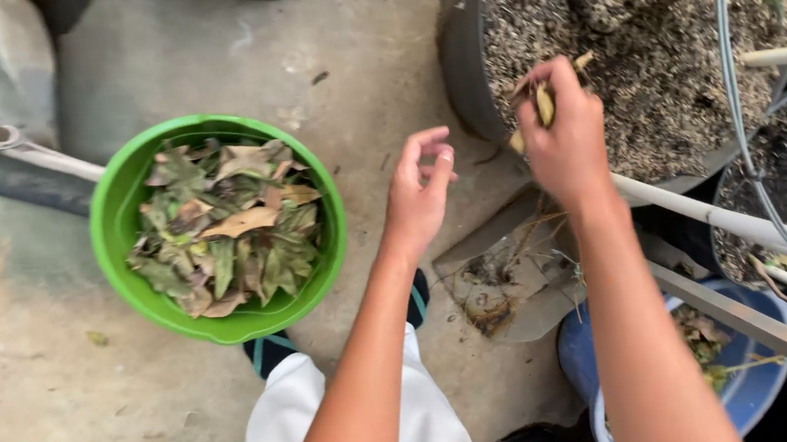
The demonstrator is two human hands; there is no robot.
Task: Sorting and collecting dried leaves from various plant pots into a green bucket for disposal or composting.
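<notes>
Two hands above a pot and a bowl of leaves

Two bare hands are shown in the middle of the frame. The right hand (pixel 564 137) is closed around dry yellowish leaves (pixel 544 103) at the rim of a large dark pot (pixel 464 55), filled with pale gravelly soil, in the upper right. The left hand (pixel 419 188) is held empty just beside it, its fingers loosely curled and apart, over the concrete floor (pixel 57 388). A green bowl (pixel 116 208) heaped with dead brown and green leaves is seen at left centre, on the floor. A blue tub (pixel 758 387) with plant scraps is partly seen at the lower right, behind white pipes (pixel 760 229).
</notes>
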